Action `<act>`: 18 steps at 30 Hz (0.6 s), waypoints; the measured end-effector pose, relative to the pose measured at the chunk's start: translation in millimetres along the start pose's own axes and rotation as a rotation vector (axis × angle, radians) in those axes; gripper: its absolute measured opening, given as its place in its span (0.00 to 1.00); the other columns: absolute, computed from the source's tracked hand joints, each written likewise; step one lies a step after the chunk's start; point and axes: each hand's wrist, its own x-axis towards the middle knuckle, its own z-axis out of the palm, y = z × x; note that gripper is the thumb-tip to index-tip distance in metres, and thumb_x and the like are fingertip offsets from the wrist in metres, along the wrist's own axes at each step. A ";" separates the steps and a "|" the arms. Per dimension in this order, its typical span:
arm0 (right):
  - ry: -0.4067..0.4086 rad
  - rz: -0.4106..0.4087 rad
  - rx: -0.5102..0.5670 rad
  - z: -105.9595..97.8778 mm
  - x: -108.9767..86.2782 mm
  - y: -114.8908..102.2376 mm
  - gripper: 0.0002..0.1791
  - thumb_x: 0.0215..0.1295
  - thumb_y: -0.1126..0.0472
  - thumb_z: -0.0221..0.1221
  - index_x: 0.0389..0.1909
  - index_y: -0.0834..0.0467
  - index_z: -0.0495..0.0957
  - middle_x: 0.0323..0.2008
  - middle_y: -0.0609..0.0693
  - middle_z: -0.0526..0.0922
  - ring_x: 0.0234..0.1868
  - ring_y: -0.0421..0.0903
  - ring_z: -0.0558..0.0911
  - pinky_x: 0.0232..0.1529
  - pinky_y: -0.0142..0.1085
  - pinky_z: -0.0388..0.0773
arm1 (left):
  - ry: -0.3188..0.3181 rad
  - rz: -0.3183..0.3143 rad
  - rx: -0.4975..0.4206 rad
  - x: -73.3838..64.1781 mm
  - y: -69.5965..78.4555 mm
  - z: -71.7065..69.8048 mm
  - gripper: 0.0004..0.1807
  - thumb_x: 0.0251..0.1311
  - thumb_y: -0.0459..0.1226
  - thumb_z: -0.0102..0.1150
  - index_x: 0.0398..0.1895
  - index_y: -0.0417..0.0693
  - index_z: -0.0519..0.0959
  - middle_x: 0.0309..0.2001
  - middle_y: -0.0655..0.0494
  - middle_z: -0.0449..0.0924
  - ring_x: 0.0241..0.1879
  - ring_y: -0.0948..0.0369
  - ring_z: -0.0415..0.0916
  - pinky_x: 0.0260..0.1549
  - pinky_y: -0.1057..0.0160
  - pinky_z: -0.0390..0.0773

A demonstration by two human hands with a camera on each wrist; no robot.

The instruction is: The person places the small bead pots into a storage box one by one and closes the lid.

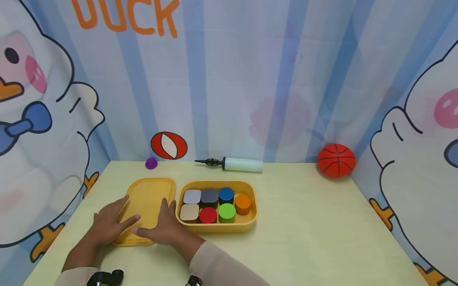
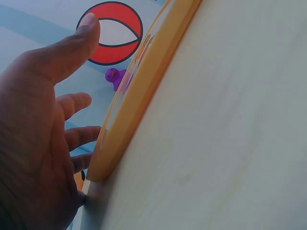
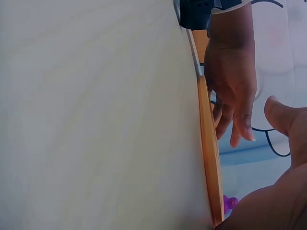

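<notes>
A flat yellow lid (image 1: 148, 202) with rounded corners lies on the table at left. My left hand (image 1: 107, 224) is spread at its left side, fingers straight and thumb pointing inward. Over the lid's right side is my right hand (image 1: 165, 227), its fingers extended and its thumb toward the other thumb. Neither hand grips anything. In the left wrist view the lid's raised edge (image 2: 129, 96) runs beside my left fingers. Right of the lid stands a yellow box (image 1: 229, 228) holding several blocks: squares in white, dark grey and beige, rounds in blue, green, red (image 1: 208, 215) and orange (image 1: 243, 203).
Along the table's back edge are a small purple duck (image 1: 151, 163), a hand pump (image 1: 241, 164) with a black nozzle and a red basketball (image 1: 336, 160). A striped blue cloth (image 1: 229, 79) with duck drawings hangs behind and at both sides.
</notes>
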 end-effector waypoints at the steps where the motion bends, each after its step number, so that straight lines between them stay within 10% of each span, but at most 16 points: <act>1: -0.001 0.004 0.009 0.2 0.0 -0.1 0.67 0.61 0.33 0.75 0.91 0.47 0.44 0.92 0.53 0.41 0.89 0.58 0.57 0.83 0.58 0.68 | 0.005 0.008 -0.005 -1.1 -0.7 0.1 0.54 0.75 0.63 0.58 0.86 0.32 0.55 0.80 0.19 0.56 0.76 0.17 0.53 0.63 0.07 0.49; 12: -0.012 -0.035 0.088 -1.9 -3.9 -3.0 0.64 0.60 0.40 0.79 0.90 0.46 0.50 0.91 0.51 0.47 0.91 0.53 0.53 0.85 0.57 0.65 | -0.032 -0.047 -0.083 0.0 -2.9 2.5 0.57 0.73 0.64 0.59 0.88 0.37 0.49 0.83 0.20 0.51 0.79 0.17 0.44 0.63 0.03 0.33; 18: 0.005 -0.115 0.147 -0.5 -8.7 -10.0 0.62 0.61 0.43 0.78 0.89 0.44 0.52 0.91 0.46 0.44 0.91 0.50 0.52 0.84 0.57 0.65 | 0.019 -0.002 -0.170 0.7 -0.6 -0.1 0.59 0.75 0.59 0.61 0.89 0.34 0.40 0.82 0.17 0.48 0.78 0.16 0.46 0.63 0.04 0.40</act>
